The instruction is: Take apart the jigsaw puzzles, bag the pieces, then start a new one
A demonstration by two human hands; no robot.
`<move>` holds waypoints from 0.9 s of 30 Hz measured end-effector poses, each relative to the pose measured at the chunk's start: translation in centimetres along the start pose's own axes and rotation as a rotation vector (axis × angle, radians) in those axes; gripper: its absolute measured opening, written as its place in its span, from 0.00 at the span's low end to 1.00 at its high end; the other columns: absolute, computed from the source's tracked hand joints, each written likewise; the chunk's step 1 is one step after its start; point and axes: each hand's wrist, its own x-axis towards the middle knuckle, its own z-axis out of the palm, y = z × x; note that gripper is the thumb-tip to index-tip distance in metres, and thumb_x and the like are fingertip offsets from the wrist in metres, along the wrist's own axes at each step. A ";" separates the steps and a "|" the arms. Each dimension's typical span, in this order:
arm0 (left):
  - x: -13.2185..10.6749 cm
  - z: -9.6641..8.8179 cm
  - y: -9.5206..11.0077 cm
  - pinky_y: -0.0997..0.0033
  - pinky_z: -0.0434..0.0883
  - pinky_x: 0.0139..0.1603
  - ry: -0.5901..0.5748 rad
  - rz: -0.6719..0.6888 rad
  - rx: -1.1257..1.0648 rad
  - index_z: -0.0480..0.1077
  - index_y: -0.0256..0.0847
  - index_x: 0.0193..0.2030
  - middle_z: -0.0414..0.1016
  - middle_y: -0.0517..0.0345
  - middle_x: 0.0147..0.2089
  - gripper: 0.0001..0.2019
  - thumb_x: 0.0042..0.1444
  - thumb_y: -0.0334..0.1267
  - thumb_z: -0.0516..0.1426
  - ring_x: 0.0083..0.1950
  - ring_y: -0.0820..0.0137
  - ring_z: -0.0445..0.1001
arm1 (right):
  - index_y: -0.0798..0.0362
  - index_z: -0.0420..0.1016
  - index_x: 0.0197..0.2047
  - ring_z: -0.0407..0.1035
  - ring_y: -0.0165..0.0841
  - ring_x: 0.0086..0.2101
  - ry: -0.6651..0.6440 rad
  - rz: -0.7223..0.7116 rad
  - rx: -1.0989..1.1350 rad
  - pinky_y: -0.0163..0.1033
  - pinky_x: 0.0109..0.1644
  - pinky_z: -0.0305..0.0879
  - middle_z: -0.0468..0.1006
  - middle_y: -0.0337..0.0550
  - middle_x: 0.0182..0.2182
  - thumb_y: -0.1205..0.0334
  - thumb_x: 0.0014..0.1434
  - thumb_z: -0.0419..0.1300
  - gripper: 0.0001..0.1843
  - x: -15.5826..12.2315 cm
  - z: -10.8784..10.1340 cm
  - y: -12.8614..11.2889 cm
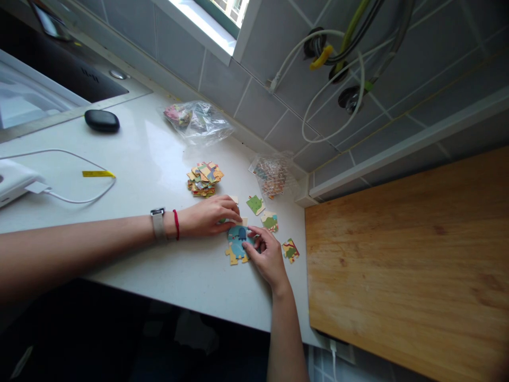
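A small cluster of joined puzzle pieces (pixel 236 248), blue with yellow edges, lies on the white counter (pixel 159 170). My left hand (pixel 209 215), with a watch and red cord at the wrist, rests fingers-down on the cluster's upper edge. My right hand (pixel 267 255) presses its fingertips on the cluster's right side. Loose pieces lie close by: a green one (pixel 255 204), another (pixel 270 221) and one (pixel 290 250) to the right. A stack of pieces (pixel 204 179) sits behind my left hand.
Two clear plastic bags of pieces (pixel 199 121) (pixel 272 174) lie by the tiled wall. A black case (pixel 102 120), a white device with cable (pixel 16 180) and a yellow tag (pixel 97 173) sit at left. A wooden board (pixel 409 260) fills the right.
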 end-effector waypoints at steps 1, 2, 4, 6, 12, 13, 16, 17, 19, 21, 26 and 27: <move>0.0 0.0 0.0 0.63 0.72 0.50 0.002 0.001 0.000 0.80 0.42 0.50 0.81 0.48 0.45 0.10 0.70 0.37 0.57 0.48 0.63 0.75 | 0.45 0.79 0.57 0.67 0.31 0.32 -0.001 -0.001 -0.001 0.38 0.41 0.69 0.78 0.41 0.42 0.63 0.62 0.68 0.20 0.0 0.0 0.0; 0.0 0.0 0.0 0.63 0.72 0.51 0.001 0.003 0.001 0.80 0.42 0.50 0.81 0.48 0.46 0.10 0.70 0.37 0.57 0.49 0.62 0.75 | 0.45 0.79 0.57 0.68 0.32 0.32 -0.002 -0.003 -0.001 0.38 0.41 0.69 0.78 0.41 0.42 0.63 0.62 0.68 0.20 0.0 0.0 -0.1; 0.0 0.0 0.0 0.62 0.72 0.52 -0.002 0.002 0.002 0.80 0.42 0.51 0.81 0.48 0.46 0.10 0.70 0.38 0.57 0.50 0.62 0.75 | 0.45 0.79 0.57 0.67 0.31 0.32 -0.003 -0.004 0.002 0.38 0.41 0.69 0.78 0.41 0.42 0.64 0.62 0.68 0.20 0.0 0.0 -0.1; -0.1 0.1 0.0 0.61 0.72 0.54 0.000 0.004 -0.006 0.80 0.43 0.51 0.81 0.49 0.46 0.10 0.70 0.38 0.57 0.51 0.61 0.75 | 0.45 0.79 0.57 0.67 0.31 0.32 -0.003 -0.004 0.003 0.38 0.41 0.69 0.78 0.41 0.42 0.64 0.62 0.68 0.19 0.0 0.0 -0.1; -0.1 0.2 -0.1 0.61 0.72 0.54 0.014 0.014 -0.028 0.80 0.44 0.50 0.81 0.49 0.46 0.09 0.69 0.36 0.58 0.52 0.61 0.75 | 0.45 0.80 0.56 0.68 0.32 0.32 0.003 -0.007 -0.012 0.39 0.41 0.70 0.78 0.42 0.42 0.63 0.62 0.68 0.19 0.0 0.0 -0.1; -0.1 0.1 -0.1 0.61 0.72 0.54 0.008 0.013 -0.025 0.80 0.44 0.50 0.81 0.49 0.46 0.09 0.69 0.36 0.58 0.52 0.61 0.75 | 0.45 0.80 0.56 0.68 0.32 0.32 0.003 -0.006 -0.013 0.39 0.41 0.70 0.78 0.41 0.42 0.63 0.62 0.68 0.18 0.0 0.0 -0.1; -0.2 0.1 -0.1 0.61 0.71 0.54 -0.016 0.009 -0.005 0.80 0.44 0.49 0.81 0.50 0.46 0.09 0.69 0.35 0.58 0.52 0.61 0.74 | 0.45 0.80 0.56 0.68 0.32 0.32 0.001 -0.004 -0.012 0.39 0.42 0.70 0.78 0.41 0.42 0.63 0.62 0.68 0.18 0.0 0.0 -0.3; -0.2 0.1 -0.1 0.61 0.71 0.54 -0.019 0.008 -0.003 0.80 0.44 0.49 0.81 0.50 0.46 0.08 0.69 0.35 0.58 0.52 0.61 0.74 | 0.45 0.80 0.56 0.67 0.32 0.32 -0.001 -0.004 -0.011 0.39 0.42 0.70 0.78 0.41 0.42 0.63 0.62 0.67 0.18 0.0 0.0 -0.3; -0.2 0.1 -0.1 0.61 0.71 0.54 -0.013 0.008 -0.011 0.80 0.44 0.48 0.80 0.50 0.45 0.08 0.68 0.35 0.58 0.52 0.61 0.74 | 0.46 0.80 0.56 0.67 0.32 0.32 -0.002 -0.004 -0.013 0.39 0.42 0.70 0.78 0.41 0.42 0.63 0.62 0.67 0.18 0.0 -0.1 -0.3; -0.2 0.2 -0.2 0.61 0.71 0.54 0.000 0.011 -0.022 0.80 0.44 0.48 0.81 0.50 0.45 0.08 0.68 0.35 0.58 0.52 0.61 0.74 | 0.46 0.80 0.55 0.68 0.32 0.32 0.002 -0.009 -0.016 0.39 0.42 0.70 0.78 0.42 0.41 0.63 0.62 0.67 0.18 0.0 -0.1 -0.3; -0.3 0.4 -0.3 0.60 0.71 0.54 0.001 0.016 -0.017 0.80 0.44 0.48 0.81 0.49 0.45 0.08 0.68 0.35 0.59 0.52 0.60 0.74 | 0.46 0.80 0.55 0.68 0.32 0.32 0.004 -0.016 -0.017 0.39 0.42 0.70 0.78 0.41 0.41 0.63 0.62 0.67 0.18 0.1 0.0 -0.3; -0.3 0.4 -0.3 0.60 0.71 0.54 0.000 0.016 -0.015 0.80 0.44 0.48 0.81 0.49 0.45 0.08 0.68 0.35 0.59 0.52 0.60 0.74 | 0.46 0.80 0.55 0.68 0.32 0.32 0.003 -0.016 -0.018 0.39 0.42 0.70 0.78 0.41 0.41 0.63 0.62 0.67 0.18 0.1 0.0 -0.3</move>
